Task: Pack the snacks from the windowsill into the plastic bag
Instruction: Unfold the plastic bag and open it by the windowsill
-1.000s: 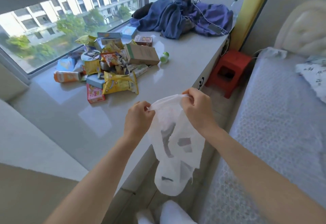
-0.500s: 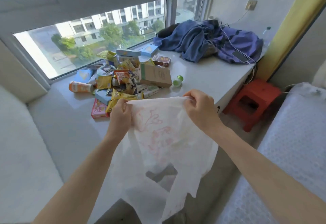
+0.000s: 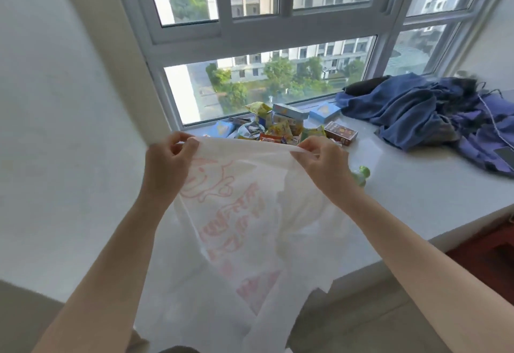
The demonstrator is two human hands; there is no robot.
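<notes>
bag (image 3: 244, 227): white, pink print, held up, hanging over the windowsill (image 3: 417, 191) edge
left hand (image 3: 167, 169): fingers (image 3: 178, 141) curled, pinching the bag's top rim
right hand (image 3: 325, 166): fingers pinching the rim's other end
snacks (image 3: 278, 127): piled on the windowsill, behind the bag
clothes (image 3: 417, 110): blue heap right of the snacks

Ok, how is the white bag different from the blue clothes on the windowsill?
The white bag is thin and pale with pink print; the blue clothes are dark and heaped. The white bag hangs spread out, pinched at its top edge by the left hand and right hand; the blue clothes lie crumpled on the windowsill, untouched. Both are soft and floppy.
</notes>
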